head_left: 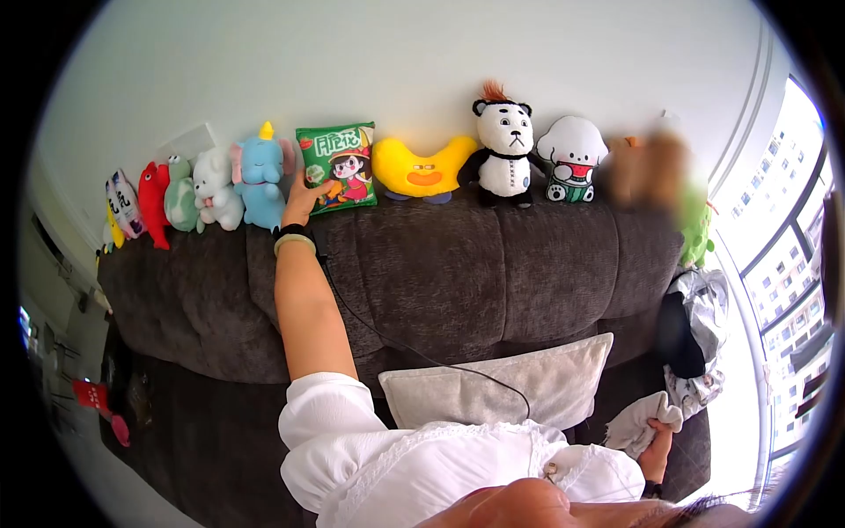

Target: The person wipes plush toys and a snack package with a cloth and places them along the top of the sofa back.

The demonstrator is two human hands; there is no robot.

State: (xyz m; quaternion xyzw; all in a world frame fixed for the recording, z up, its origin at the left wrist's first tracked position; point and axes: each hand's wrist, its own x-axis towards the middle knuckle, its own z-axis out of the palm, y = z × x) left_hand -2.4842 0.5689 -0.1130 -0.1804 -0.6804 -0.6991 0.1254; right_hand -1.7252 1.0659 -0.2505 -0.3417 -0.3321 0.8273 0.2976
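Observation:
My left hand (304,195) reaches up to the top of the sofa back and grips the lower left side of a green snack-bag-shaped cushion (339,167) with a cartoon girl on it. The thumb lies across its front; the other fingers are mostly hidden. A light blue elephant plush (262,180) sits just left of this hand, and a yellow crescent-shaped plush (424,172) stands right of the cushion. Low on the right, my right hand (656,447) is closed around a crumpled light grey cloth (642,421).
More plush toys line the brown sofa (431,273), including a white bear (216,189), a red plush (153,202), a panda (508,145) and a white dog (572,158). A grey pillow (497,383) leans on the seat. Silvery fabric (709,308) hangs at right. A black cable crosses the sofa.

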